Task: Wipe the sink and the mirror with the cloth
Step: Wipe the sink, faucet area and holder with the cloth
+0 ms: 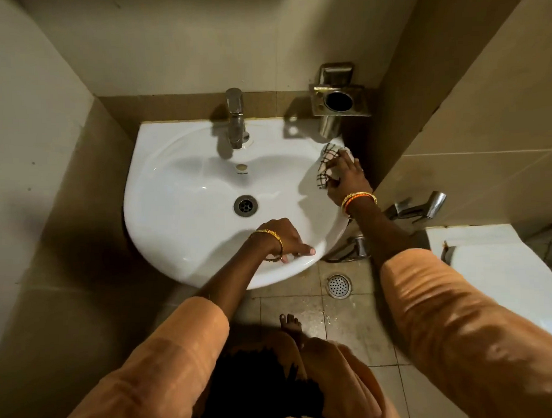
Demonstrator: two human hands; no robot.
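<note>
A white ceramic sink (174,193) hangs on the tiled wall, with a metal tap (236,119) at its back and a round drain (245,205) in the bowl. My right hand (348,178) presses a crumpled white cloth with dark checks (328,164) onto the sink's right rim. My left hand (285,238) rests on the front rim, fingers curled over the edge, thumb stretched along it. The mirror is out of view.
A steel tumbler holder (339,100) is fixed to the wall above the sink's right corner. A spray handle (424,205) hangs on the right wall. A white toilet (495,263) stands at right. A floor drain (339,285) sits below the sink, near my bare foot (292,325).
</note>
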